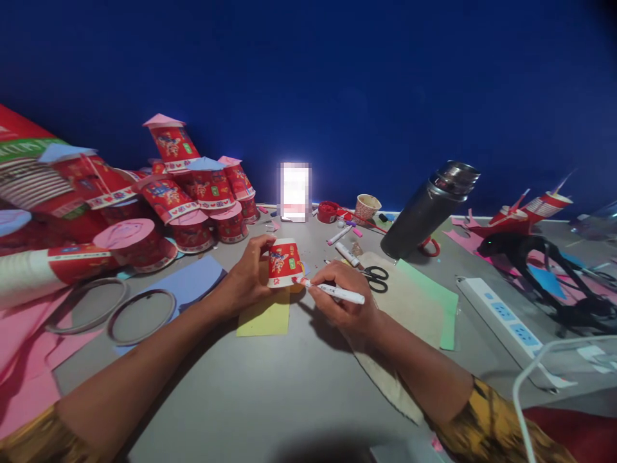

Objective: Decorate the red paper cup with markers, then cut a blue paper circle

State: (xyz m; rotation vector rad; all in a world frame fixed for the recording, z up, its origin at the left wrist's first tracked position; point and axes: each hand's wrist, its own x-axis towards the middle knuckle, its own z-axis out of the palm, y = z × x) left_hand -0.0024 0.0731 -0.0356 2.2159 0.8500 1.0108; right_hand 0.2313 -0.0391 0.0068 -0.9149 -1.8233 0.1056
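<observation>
A red paper cup (283, 260) with a printed figure and a white band along its lower edge is in my left hand (251, 273), whose fingers wrap its left side. Red marks show on that white band. My right hand (344, 296) grips a white marker (344, 294), its red tip touching or very close to the band's right part. Below the cup, a piece of yellow paper (263, 318) lies on the table. Black-handled scissors (376, 278) rest just beyond my right hand, partly over a beige cloth (400, 321).
Several decorated red cups (207, 186) are stacked at the left, near two grey rings (141, 316) and blue paper. Loose markers (347, 254), a dark thermos (424, 209) and a small cup (367, 207) stand behind. A power strip (506, 321) and white cable (523, 386) occupy the right.
</observation>
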